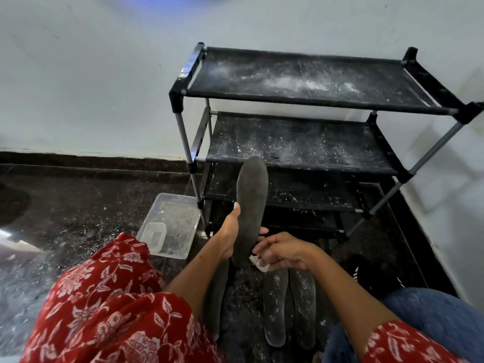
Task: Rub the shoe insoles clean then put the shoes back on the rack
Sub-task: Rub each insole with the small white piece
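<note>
Facing the dusty rack (301, 82), you grip the insole (252, 205) upright before its lower shelves, left hand (230, 231) clamped around its edge, right hand (282, 254) pinching a cloth (259, 264); rubbing hard could buckle it.

A home corner: shoe rack (301, 121) (dusty) against plain wall (91, 74).

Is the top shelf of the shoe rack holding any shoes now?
No shoes. The top shelf of the shoe rack carries only scattered white powder.
</note>
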`<state>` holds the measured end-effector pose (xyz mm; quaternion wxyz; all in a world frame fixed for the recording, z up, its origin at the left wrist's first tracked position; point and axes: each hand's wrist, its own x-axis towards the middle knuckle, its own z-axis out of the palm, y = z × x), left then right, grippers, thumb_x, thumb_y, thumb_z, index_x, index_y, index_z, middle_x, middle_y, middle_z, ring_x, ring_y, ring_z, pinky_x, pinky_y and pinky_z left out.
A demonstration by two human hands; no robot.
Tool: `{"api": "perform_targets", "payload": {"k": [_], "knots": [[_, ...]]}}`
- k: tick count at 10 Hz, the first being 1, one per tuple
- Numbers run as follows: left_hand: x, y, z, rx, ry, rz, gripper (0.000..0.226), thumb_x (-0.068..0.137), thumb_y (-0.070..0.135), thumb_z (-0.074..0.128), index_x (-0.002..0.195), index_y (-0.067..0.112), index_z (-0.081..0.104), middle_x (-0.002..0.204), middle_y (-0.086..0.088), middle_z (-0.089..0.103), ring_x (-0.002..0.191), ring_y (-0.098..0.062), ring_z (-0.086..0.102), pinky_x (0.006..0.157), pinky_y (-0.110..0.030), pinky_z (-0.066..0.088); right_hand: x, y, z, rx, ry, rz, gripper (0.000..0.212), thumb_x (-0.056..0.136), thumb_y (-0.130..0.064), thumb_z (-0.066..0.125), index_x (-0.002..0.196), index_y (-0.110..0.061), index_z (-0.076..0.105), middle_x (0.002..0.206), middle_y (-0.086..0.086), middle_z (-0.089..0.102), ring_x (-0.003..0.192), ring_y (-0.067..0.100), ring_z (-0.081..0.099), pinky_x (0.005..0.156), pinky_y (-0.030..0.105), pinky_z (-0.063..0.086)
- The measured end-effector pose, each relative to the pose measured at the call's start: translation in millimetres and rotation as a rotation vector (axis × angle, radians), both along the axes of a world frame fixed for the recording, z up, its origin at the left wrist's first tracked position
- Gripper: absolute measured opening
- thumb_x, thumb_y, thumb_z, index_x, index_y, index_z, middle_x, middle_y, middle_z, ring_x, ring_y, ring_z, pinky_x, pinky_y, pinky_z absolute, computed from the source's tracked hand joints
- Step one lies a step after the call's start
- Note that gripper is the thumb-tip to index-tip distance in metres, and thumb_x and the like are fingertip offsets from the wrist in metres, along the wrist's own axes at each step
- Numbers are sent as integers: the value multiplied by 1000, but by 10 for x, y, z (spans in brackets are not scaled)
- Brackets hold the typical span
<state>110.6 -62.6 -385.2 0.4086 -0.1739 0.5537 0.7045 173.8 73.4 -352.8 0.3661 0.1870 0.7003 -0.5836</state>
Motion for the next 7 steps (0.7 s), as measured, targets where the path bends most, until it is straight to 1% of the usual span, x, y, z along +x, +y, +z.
{"api": "perform_targets", "payload": {"k": [1,2,3,4,5,6,7], "knots": [[61,-3,-443,-50,-87,67,87,90,69,19,117,-4,58,106,-25,68,105,-34,62,100,-43,44,50,39,-270,-182,-105,-113,26,81,11,53,89,-9,67,88,3,65,78,12,63,72,26,55],[165,13,-756,-111,-146,77,80,93,64,23,110,-4,63,93,-22,71,98,-32,64,99,-42,45,90,-22,-592,-256,-191,-180,26,82,10,52,90,-7,68,84,2,64,78,12,60,77,26,53],[228,8,-1118,-147,-203,142,63,98,50,31,121,-2,58,100,-19,69,99,-32,63,91,-41,49,156,-108,-940,-259,-289,-218,23,82,9,52,88,-8,66,81,3,64,75,10,60,71,22,53],[343,-65,-1574,-272,-268,135,57,99,45,33,129,1,53,123,-19,61,110,-33,60,91,-42,50,242,-189,-1281,-211,-376,-229,21,82,9,53,88,-5,67,80,3,67,73,11,62,63,20,54],[499,-144,-1763,-415,-332,63,49,99,30,38,133,-3,47,131,-26,54,117,-42,54,99,-50,45,359,-258,-1588,-145,-465,-226,21,82,10,54,97,2,67,57,-1,66,55,8,62,52,19,52],[641,-182,-1895,-517,-374,-35,50,94,17,37,140,-3,36,143,-25,40,131,-41,39,105,-47,36,444,-311,-1902,-80,-519,-255,29,79,11,55,107,11,63,72,9,66,62,16,61,52,22,54],[745,-220,-2020,-603,-336,-59,40,92,9,46,130,-6,49,131,-24,54,119,-36,54,80,-31,51,455,-376,-2059,-20,-507,-257,18,78,10,54,93,9,64,73,16,56,47,14,47,49,24,49]]}}
